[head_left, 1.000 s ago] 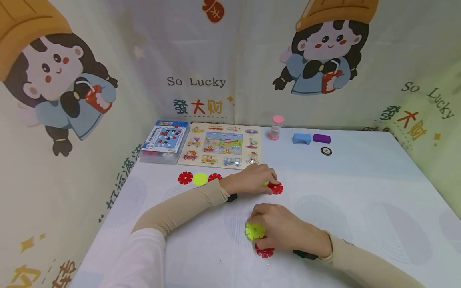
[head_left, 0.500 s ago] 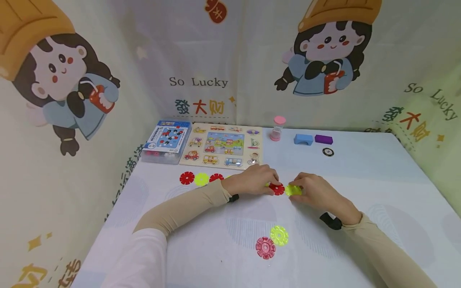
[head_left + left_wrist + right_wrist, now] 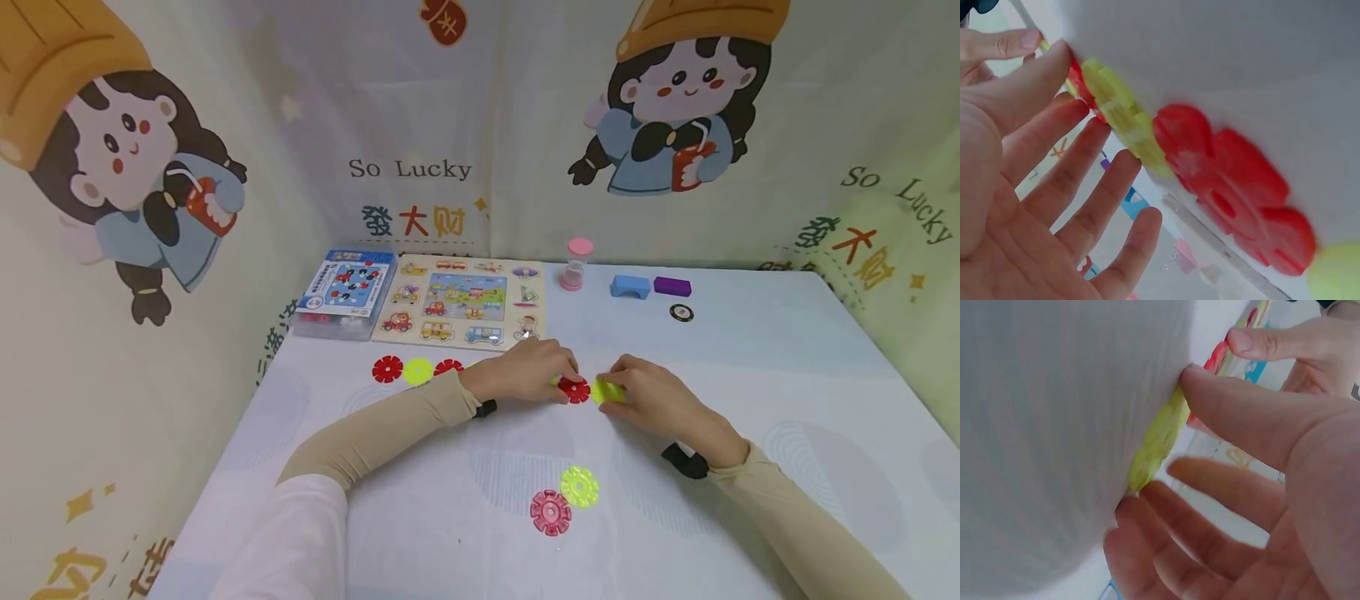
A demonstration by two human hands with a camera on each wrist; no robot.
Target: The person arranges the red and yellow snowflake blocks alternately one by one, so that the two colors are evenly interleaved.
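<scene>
A row of flower-shaped plastic discs, red and yellow-green in turn, lies across the table, starting with a red disc (image 3: 387, 369) at the left. My left hand (image 3: 521, 372) covers part of the row and pinches the red disc (image 3: 576, 391) at its right end by thumb and fingertips. Beside that one, my right hand (image 3: 654, 398) holds a yellow-green disc (image 3: 604, 390) by opposite edges, flat on the tabletop. In the left wrist view, another yellow-green disc (image 3: 1124, 112) and a red disc (image 3: 1229, 194) lie below the left fingers.
Nearer the front lie a loose yellow-green disc (image 3: 580, 487) and a red disc (image 3: 551, 512), edges meeting. Along the back stand a boxed set (image 3: 345, 293), a wooden puzzle board (image 3: 408, 337), an hourglass (image 3: 574, 265), a blue block (image 3: 630, 287), a purple block (image 3: 672, 287) and a round chip (image 3: 681, 312).
My right hand has carried a yellow-green disc from the front pile up to the right end of the row, uncovering the two loose discs. The left hand has stayed in place.
</scene>
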